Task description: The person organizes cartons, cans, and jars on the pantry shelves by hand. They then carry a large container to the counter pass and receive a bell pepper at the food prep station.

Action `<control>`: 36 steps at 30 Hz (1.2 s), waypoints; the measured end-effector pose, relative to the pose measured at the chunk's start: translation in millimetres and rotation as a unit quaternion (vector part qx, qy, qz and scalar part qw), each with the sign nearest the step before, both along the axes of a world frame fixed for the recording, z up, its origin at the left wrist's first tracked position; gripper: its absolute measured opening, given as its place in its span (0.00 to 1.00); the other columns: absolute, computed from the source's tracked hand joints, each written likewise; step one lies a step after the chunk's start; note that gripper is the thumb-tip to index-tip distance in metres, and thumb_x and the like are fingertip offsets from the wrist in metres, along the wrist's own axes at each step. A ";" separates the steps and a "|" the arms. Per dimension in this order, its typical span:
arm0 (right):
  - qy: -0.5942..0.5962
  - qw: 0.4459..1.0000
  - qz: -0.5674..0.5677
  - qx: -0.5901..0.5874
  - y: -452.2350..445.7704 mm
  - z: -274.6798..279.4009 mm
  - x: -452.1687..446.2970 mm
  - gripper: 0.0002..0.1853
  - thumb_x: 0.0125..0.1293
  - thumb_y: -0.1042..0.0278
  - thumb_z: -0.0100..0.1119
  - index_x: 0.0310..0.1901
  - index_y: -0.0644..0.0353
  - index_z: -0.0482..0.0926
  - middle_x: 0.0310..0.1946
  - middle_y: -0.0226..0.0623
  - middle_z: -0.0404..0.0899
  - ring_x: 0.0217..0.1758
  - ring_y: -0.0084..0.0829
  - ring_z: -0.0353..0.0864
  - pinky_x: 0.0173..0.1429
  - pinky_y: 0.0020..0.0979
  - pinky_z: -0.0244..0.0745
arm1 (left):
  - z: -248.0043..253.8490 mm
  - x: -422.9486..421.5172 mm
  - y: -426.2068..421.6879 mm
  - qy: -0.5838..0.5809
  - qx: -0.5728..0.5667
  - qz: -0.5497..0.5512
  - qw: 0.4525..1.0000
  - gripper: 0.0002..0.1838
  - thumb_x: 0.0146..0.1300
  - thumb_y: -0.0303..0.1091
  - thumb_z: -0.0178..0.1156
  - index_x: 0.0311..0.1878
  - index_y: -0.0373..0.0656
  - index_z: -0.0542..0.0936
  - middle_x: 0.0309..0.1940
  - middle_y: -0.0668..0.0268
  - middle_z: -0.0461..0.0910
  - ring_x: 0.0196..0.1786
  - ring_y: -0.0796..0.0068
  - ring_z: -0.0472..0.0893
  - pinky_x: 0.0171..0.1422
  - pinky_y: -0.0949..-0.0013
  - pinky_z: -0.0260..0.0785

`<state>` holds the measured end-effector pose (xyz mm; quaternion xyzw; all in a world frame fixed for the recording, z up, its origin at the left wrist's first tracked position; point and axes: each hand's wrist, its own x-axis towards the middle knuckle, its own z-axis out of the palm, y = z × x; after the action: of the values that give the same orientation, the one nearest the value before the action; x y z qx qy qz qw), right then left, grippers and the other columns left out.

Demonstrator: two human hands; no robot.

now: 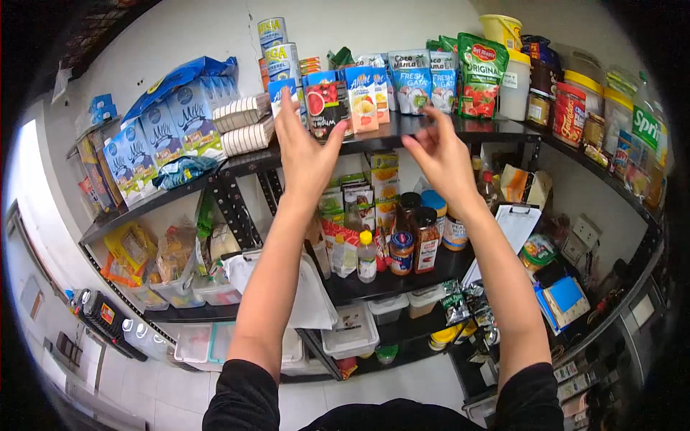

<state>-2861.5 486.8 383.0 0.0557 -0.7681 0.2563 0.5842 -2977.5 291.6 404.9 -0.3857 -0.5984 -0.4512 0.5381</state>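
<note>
My left hand (307,147) is raised at the upper shelf, fingers spread, in front of a dark whole-tomatoes pack (325,104) and a blue-and-white carton; whether it touches them I cannot tell. Right of the pack stands an Angel carton (369,102) with fruit on its front. My right hand (444,159) hovers near the shelf edge, thumb and fingers apart with nothing between them. Behind it are blue-and-white Coco Mama pouches (412,82) and a green Del Monte tomato sauce pouch (478,80). Mega mackerel cans (281,60) are stacked behind my left fingertips.
Milk cartons (131,159) and folded striped cloths (244,126) sit on the shelf's left. Jars, tubs and a Sprite bottle (645,133) line the right side. Below are sauce jars (427,241), a clipboard (516,226) and plastic bins (350,332).
</note>
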 end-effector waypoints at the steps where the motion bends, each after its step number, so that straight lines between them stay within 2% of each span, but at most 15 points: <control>1: 0.017 1.000 0.013 -0.007 6.7 15.3 -26.0 0.34 0.61 0.58 0.69 0.65 0.59 0.66 0.33 0.40 0.80 0.34 0.30 0.80 0.41 0.32 0.76 | 11.6 -6.8 10.3 0.006 -0.019 0.032 0.999 0.55 0.53 0.39 0.74 0.74 0.33 0.48 0.59 0.42 0.65 0.62 0.48 0.69 0.67 0.54 0.64; 3: 0.026 0.999 0.017 -0.011 12.0 47.5 -68.5 0.40 0.59 0.49 0.69 0.67 0.61 0.64 0.38 0.47 0.82 0.38 0.36 0.83 0.45 0.36 0.77 | 23.8 -16.8 24.5 0.007 -0.038 0.072 0.997 0.58 0.51 0.40 0.75 0.76 0.34 0.44 0.59 0.40 0.65 0.62 0.45 0.70 0.65 0.52 0.66; 4: 0.022 1.000 0.008 -0.005 10.9 62.8 -85.2 0.44 0.58 0.42 0.69 0.69 0.61 0.62 0.41 0.51 0.82 0.41 0.41 0.84 0.48 0.38 0.78 | 28.3 -22.6 29.1 -0.049 -0.065 0.075 0.994 0.60 0.50 0.42 0.75 0.75 0.32 0.45 0.61 0.39 0.65 0.63 0.44 0.70 0.67 0.52 0.64; 5: 0.022 1.000 0.018 -0.002 6.3 73.8 -98.0 0.44 0.58 0.42 0.69 0.69 0.61 0.62 0.41 0.51 0.82 0.41 0.41 0.84 0.48 0.38 0.78 | 31.4 -27.8 32.2 -0.105 -0.089 0.078 0.987 0.61 0.48 0.43 0.76 0.75 0.31 0.45 0.63 0.39 0.65 0.64 0.43 0.69 0.69 0.52 0.62; 7: -0.034 0.998 0.031 -0.033 -2.6 91.6 -120.2 0.48 0.55 0.38 0.68 0.66 0.69 0.63 0.48 0.66 0.79 0.53 0.58 0.80 0.56 0.47 0.75 | 33.6 -42.2 27.4 -0.130 -0.095 0.057 0.985 0.61 0.48 0.44 0.76 0.75 0.31 0.44 0.63 0.37 0.65 0.64 0.43 0.70 0.69 0.53 0.62; 8: -0.069 0.996 0.035 -0.050 -1.9 95.9 -135.1 0.53 0.52 0.33 0.67 0.66 0.72 0.63 0.49 0.67 0.78 0.54 0.59 0.80 0.58 0.47 0.75 | 33.9 -49.3 25.2 -0.154 -0.104 0.025 0.982 0.62 0.48 0.44 0.76 0.76 0.31 0.43 0.63 0.36 0.65 0.63 0.42 0.70 0.69 0.54 0.63; 13: -0.099 0.994 0.027 -0.033 19.6 106.0 -140.4 0.45 0.51 0.39 0.69 0.55 0.77 0.70 0.44 0.63 0.82 0.50 0.57 0.83 0.54 0.46 0.77 | 19.6 -52.6 13.5 -0.087 -0.036 0.182 0.979 0.59 0.48 0.47 0.73 0.74 0.28 0.48 0.54 0.43 0.70 0.57 0.45 0.73 0.63 0.54 0.66; 20: -0.067 0.996 -0.061 -0.013 89.5 99.5 -114.6 0.49 0.51 0.37 0.69 0.59 0.79 0.68 0.45 0.67 0.80 0.52 0.57 0.82 0.56 0.45 0.77 | 14.2 -55.9 18.5 -0.054 0.005 0.243 0.968 0.58 0.45 0.46 0.75 0.72 0.29 0.52 0.51 0.43 0.69 0.54 0.43 0.72 0.61 0.52 0.66; 26: -0.034 0.998 0.042 0.042 80.5 85.9 -127.6 0.50 0.51 0.41 0.73 0.63 0.78 0.65 0.48 0.65 0.80 0.53 0.55 0.82 0.56 0.43 0.77 | 12.9 -55.8 23.3 -0.046 0.024 0.296 0.954 0.54 0.44 0.49 0.75 0.67 0.26 0.59 0.49 0.44 0.69 0.53 0.44 0.72 0.61 0.51 0.66; 27: -0.084 0.994 0.063 0.018 68.4 89.0 -118.2 0.50 0.50 0.45 0.75 0.63 0.78 0.65 0.47 0.61 0.81 0.52 0.52 0.83 0.55 0.41 0.77 | 12.9 -54.4 23.0 -0.045 0.026 0.297 0.954 0.54 0.44 0.49 0.75 0.67 0.26 0.59 0.49 0.44 0.69 0.53 0.44 0.72 0.61 0.51 0.66; 30: -0.067 0.978 0.198 -0.001 50.4 83.4 -134.1 0.45 0.50 0.48 0.76 0.64 0.68 0.69 0.44 0.56 0.82 0.50 0.47 0.84 0.55 0.39 0.76 | 13.0 -51.8 22.7 -0.089 0.021 0.291 0.952 0.50 0.45 0.51 0.75 0.65 0.29 0.63 0.53 0.44 0.70 0.57 0.43 0.71 0.63 0.51 0.64; 32: -0.043 0.989 0.137 0.046 52.1 80.2 -148.8 0.46 0.50 0.43 0.75 0.64 0.64 0.70 0.49 0.61 0.79 0.55 0.51 0.80 0.58 0.42 0.75 | 12.2 -53.3 22.2 -0.078 0.020 0.287 0.954 0.48 0.44 0.50 0.75 0.63 0.30 0.65 0.51 0.45 0.70 0.56 0.44 0.72 0.62 0.51 0.65; 34: -0.075 0.995 -0.011 0.057 51.5 83.3 -145.6 0.52 0.47 0.33 0.72 0.67 0.64 0.68 0.56 0.67 0.72 0.63 0.59 0.72 0.63 0.47 0.71 | 13.0 -53.6 20.4 -0.071 0.020 0.290 0.954 0.48 0.45 0.51 0.75 0.62 0.29 0.65 0.51 0.45 0.70 0.55 0.44 0.72 0.62 0.51 0.65; 35: -0.124 0.991 0.054 -0.019 61.5 86.4 -155.5 0.62 0.41 0.24 0.69 0.70 0.64 0.63 0.61 0.71 0.66 0.69 0.65 0.63 0.68 0.50 0.66 | 12.9 -54.2 19.8 -0.071 0.015 0.284 0.956 0.48 0.45 0.52 0.75 0.62 0.29 0.65 0.51 0.45 0.70 0.56 0.44 0.72 0.62 0.51 0.65; 36: -0.222 0.971 0.076 -0.050 64.3 96.4 -152.4 0.70 0.42 0.20 0.67 0.70 0.78 0.55 0.66 0.73 0.61 0.70 0.58 0.65 0.70 0.48 0.64 | 12.5 -54.9 19.8 -0.071 0.008 0.277 0.958 0.49 0.46 0.52 0.75 0.62 0.29 0.65 0.51 0.45 0.70 0.56 0.44 0.72 0.61 0.51 0.65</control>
<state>-3013.9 551.1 479.4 0.0267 -0.8582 0.3439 0.3801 -3032.4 311.4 417.3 -0.1673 -0.7147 -0.3154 0.6014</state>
